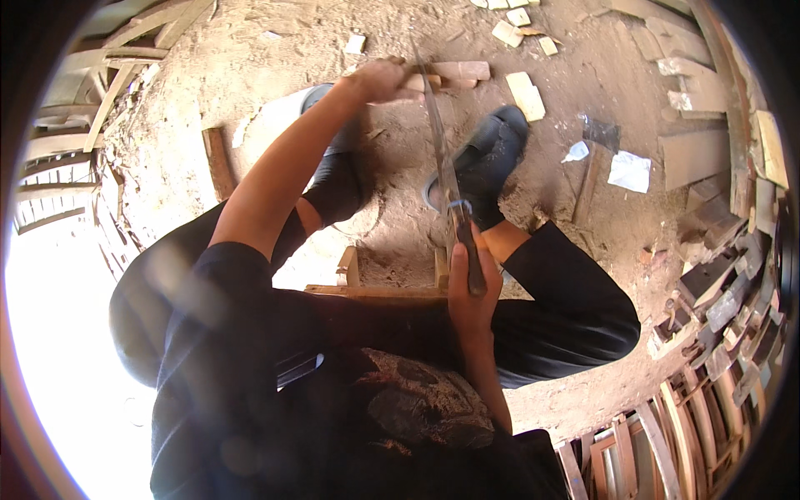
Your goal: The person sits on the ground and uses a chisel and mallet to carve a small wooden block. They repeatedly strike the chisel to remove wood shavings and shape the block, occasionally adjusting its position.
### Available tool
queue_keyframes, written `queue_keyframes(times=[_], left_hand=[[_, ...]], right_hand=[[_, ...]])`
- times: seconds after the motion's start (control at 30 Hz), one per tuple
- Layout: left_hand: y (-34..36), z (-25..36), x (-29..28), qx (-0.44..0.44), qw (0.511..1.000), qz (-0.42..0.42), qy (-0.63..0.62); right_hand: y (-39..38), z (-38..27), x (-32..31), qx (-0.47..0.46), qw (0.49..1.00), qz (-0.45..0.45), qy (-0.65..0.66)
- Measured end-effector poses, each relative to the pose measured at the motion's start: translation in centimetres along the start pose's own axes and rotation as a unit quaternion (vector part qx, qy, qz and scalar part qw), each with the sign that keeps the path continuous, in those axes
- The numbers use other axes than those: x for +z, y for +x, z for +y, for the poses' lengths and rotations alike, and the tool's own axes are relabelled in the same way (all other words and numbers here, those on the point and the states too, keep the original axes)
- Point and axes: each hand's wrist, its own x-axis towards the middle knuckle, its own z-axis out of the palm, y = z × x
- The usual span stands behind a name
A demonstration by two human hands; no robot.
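Seen from the head, looking down: the right hand (474,292) has its fingers wrapped around the handle of a long-bladed tool (442,146), whose blade points forward across wooden pieces (463,70) beyond the shod feet (492,146). The left hand (382,81) is at the wood's left end; I cannot tell whether its fingers clamp.

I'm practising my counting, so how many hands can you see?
2. The left hand is near the top, at the wood. The right hand is lower, right of the middle, holding the saw. No others show.
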Motion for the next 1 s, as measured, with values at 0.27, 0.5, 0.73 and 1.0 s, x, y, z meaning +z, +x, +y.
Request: queue_keyframes(times=[0.27, 0.5, 0.73, 1.0], left_hand=[[0.1, 2.1, 2.1, -0.250, 0.896, 0.366, -0.022], [4.5, 3.2, 0.1, -0.505, 0.803, 0.217, -0.232], [5.5, 1.8, 2.7, -0.497, 0.805, 0.264, -0.189], [6.4, 2.9, 1.8, -0.515, 0.815, 0.190, -0.186]], right_hand=[[3.4, 1.9, 2.4, -0.114, 0.993, 0.029, -0.018], [3.2, 1.2, 2.7, -0.035, 0.999, 0.012, 0.004], [0.8, 4.1, 3.5, -0.021, 1.000, -0.007, -0.019], [1.1, 5.2, 3.8, -0.021, 0.999, 0.015, -0.018]])
